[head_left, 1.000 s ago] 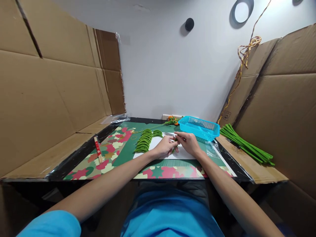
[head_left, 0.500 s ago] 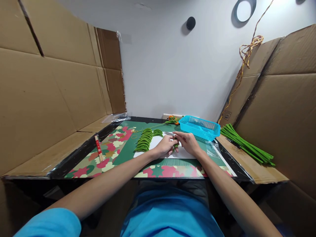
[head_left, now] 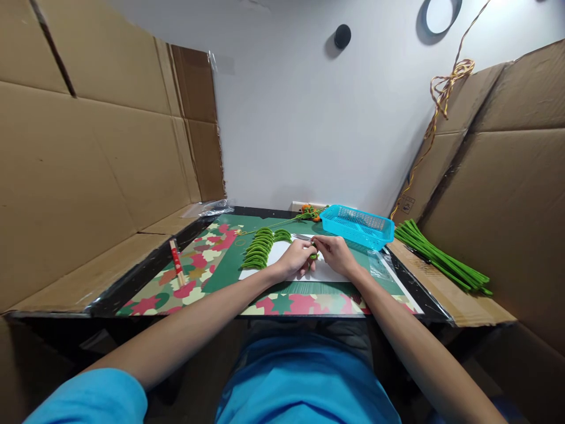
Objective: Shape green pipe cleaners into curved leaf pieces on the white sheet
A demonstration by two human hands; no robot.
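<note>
"Where's the small fuzzy green piece point(head_left: 313, 256)?"
"Clamped in the left hand's point(head_left: 295, 259) fingers, probably for steadiness. Right hand's point(head_left: 338, 254) fingers meet its top; grip hidden, can't tell."
"Those curved fuzzy green strips point(head_left: 258, 249)?"
"Lined up, likely for tidiness."

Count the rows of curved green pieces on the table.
2: a long row at the left, and a short row right of its far end. The left hand could hide more.

Bright glare upper right, soft shadows, wide-angle edge distortion.
</note>
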